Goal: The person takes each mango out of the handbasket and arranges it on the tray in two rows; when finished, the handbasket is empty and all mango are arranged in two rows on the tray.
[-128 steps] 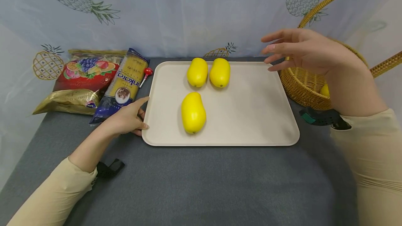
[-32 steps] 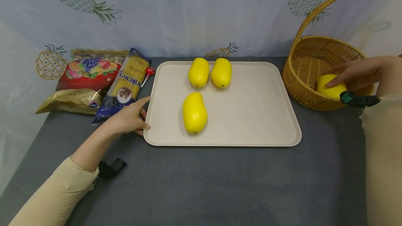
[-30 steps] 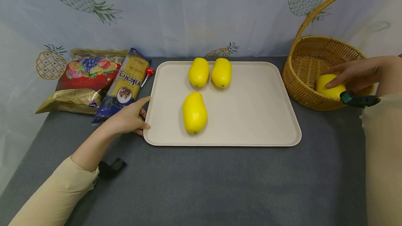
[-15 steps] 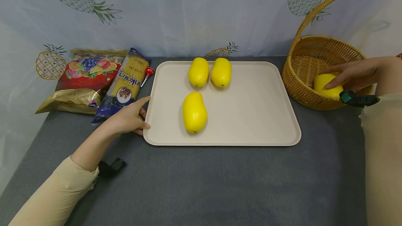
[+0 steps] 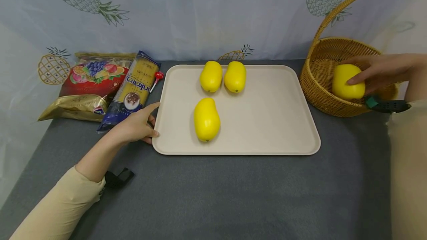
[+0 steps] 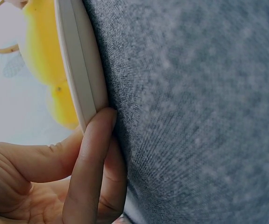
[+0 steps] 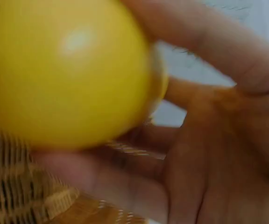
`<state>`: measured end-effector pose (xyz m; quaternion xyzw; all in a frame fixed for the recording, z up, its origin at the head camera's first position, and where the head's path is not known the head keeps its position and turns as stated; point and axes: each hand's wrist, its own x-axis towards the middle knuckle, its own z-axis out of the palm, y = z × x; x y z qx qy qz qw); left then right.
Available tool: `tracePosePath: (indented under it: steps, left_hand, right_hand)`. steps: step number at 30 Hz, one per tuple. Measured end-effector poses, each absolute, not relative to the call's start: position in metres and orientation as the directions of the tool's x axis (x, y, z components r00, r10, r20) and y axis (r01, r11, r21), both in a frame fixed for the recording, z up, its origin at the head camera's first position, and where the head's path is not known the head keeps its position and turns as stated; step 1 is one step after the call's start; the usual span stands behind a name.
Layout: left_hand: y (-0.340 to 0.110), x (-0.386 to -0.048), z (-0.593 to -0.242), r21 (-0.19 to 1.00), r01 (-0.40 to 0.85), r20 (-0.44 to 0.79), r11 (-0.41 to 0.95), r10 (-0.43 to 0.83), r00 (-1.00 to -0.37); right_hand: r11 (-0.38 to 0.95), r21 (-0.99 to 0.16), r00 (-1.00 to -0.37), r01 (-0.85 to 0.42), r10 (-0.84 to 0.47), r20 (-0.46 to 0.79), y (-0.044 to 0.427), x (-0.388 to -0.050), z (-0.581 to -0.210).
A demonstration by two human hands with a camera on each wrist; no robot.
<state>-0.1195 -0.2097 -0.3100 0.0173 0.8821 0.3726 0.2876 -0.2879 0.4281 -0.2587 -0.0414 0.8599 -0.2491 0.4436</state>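
Note:
My right hand [image 5: 387, 71] grips a yellow mango [image 5: 347, 81] at the wicker basket [image 5: 321, 95]. The right wrist view has this mango [image 7: 69, 74] filling its upper left, fingers curled round it above the blurred weave. My left hand [image 5: 138, 123] holds the left rim of the beige tray [image 5: 273, 121]; in the left wrist view, thumb and fingers pinch the tray's edge [image 6: 81, 60]. On the tray lie three more mangoes: two side by side at the back, the left one [image 5: 211, 77] and the right one [image 5: 235, 77], and one nearer mango [image 5: 207, 119].
Left of the tray lie a red and gold candy bag [image 5: 93, 84], a blue and yellow Ankara pasta packet [image 5: 131, 88] and a red lollipop [image 5: 158, 77]. A curtain with pineapple prints [image 5: 186, 17] hangs behind the grey table [image 5: 233, 195]. The basket's handle [image 5: 350, 1] arches high.
My right hand moved from above the tray's right side into the basket and took hold of the mango there, then lifted it slightly. The left hand stays at the tray's rim.

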Motion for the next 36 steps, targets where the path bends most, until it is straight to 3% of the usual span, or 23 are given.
tracePosePath:
  steps: [5, 11, 21, 29, 36]
  left_hand:
    - [-0.211, -0.121, -0.312, 0.664, -0.180, -0.491, 0.725, 0.242, -0.837]
    - [-0.211, -0.120, -0.312, 0.660, -0.186, -0.499, 0.728, 0.239, -0.833]
    - [-0.210, -0.120, -0.311, 0.668, -0.189, -0.495, 0.720, 0.240, -0.835]
    - [-0.210, -0.120, -0.313, 0.672, -0.184, -0.488, 0.717, 0.242, -0.838]
    - [-0.211, -0.120, -0.312, 0.678, -0.182, -0.486, 0.712, 0.248, -0.838]
  right_hand:
    - [0.866, -0.500, -0.762, 0.017, -0.313, -0.567, 0.423, -0.284, -0.241]
    - [0.818, -0.561, -0.839, -0.125, -0.389, -0.381, 0.395, -0.273, -0.220]
    - [0.743, -0.617, -0.824, -0.258, -0.503, -0.261, 0.342, -0.255, -0.208]
    - [0.702, -0.623, -0.756, -0.343, -0.600, -0.260, 0.305, -0.245, -0.205]
    - [0.689, -0.640, -0.704, -0.340, -0.637, -0.312, 0.274, -0.233, -0.206]
